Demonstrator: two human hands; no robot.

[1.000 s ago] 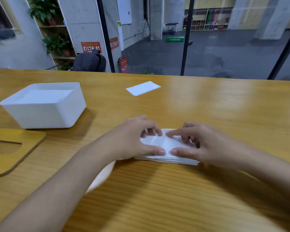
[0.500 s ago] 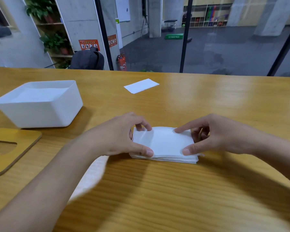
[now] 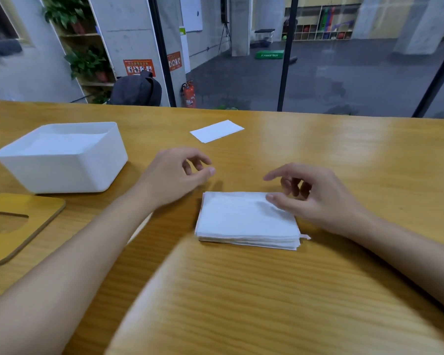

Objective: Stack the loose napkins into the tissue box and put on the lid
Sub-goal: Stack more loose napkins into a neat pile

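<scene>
A neat stack of white napkins (image 3: 244, 221) lies on the wooden table in front of me. My left hand (image 3: 174, 175) hovers above the table just left of and beyond the stack, fingers loosely curled, holding nothing. My right hand (image 3: 315, 196) is at the stack's far right corner, thumb resting on the top napkin, fingers apart. One loose napkin (image 3: 217, 131) lies flat farther back. The white tissue box (image 3: 62, 160) stands open at the left. Its yellow wooden lid (image 3: 21, 226) with a cut-out slot lies flat in front of the box.
The table's far edge runs along a glass wall. A white sheet edge (image 3: 139, 226) shows under my left forearm. A dark backpack (image 3: 136, 89) sits beyond the table's far edge.
Both hands have let go of the napkin stack. My left hand lifted and moved left and away; my right hand opened, keeping only its thumb on the top.
</scene>
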